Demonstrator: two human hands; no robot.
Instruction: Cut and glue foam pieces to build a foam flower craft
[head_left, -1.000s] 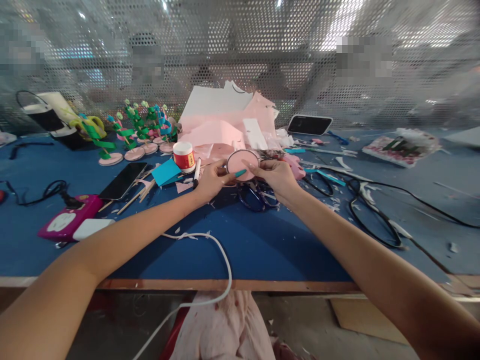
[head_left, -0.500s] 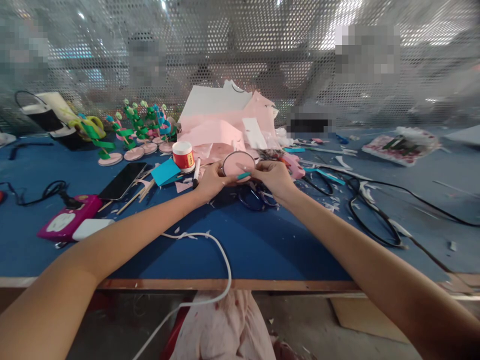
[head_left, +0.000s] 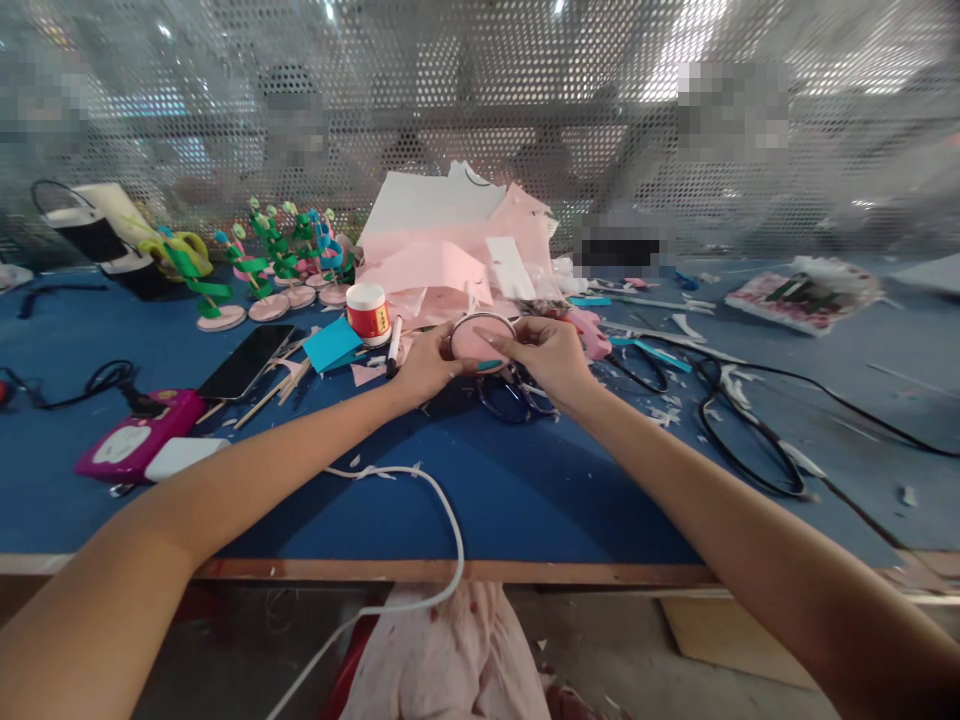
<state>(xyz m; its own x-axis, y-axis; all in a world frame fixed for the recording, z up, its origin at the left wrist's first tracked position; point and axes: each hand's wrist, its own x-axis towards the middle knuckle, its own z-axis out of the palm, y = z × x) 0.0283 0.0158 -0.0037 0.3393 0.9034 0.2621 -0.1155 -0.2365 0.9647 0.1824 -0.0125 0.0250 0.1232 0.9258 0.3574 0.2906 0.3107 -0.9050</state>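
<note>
"Head view: what has shifted over the last second?"

"Only a little. The pink disc (head_left: 471, 342) sits slightly lower in the picture, and the thumb of the left hand (head_left: 426, 368), teal at its tip, lies closer to the near edge than it did, where before it reached over the face."

"And the right hand (head_left: 559, 357)?"

"Much as it was: its thumb rests on the disc's face from the right. Both sets of fingers are narrow, pinching the disc between them; those underneath are mostly hidden."

"What do you make of that?"

"I'd judge it a small change of grip, with the handling of the disc still going on."

"Where is it exactly?"

"Between the two hands, out over the tabletop (head_left: 540, 500), in front of the pink sheets (head_left: 424, 268) and to the right of the red and white tub (head_left: 368, 313). I can't tell whether its underside touches anything."

"How does it look?"

"Round, flat and pale pink, tilted towards the wearer, with a thin dark line along its far edge. Whether it is one layer or several, I can't tell."
</note>
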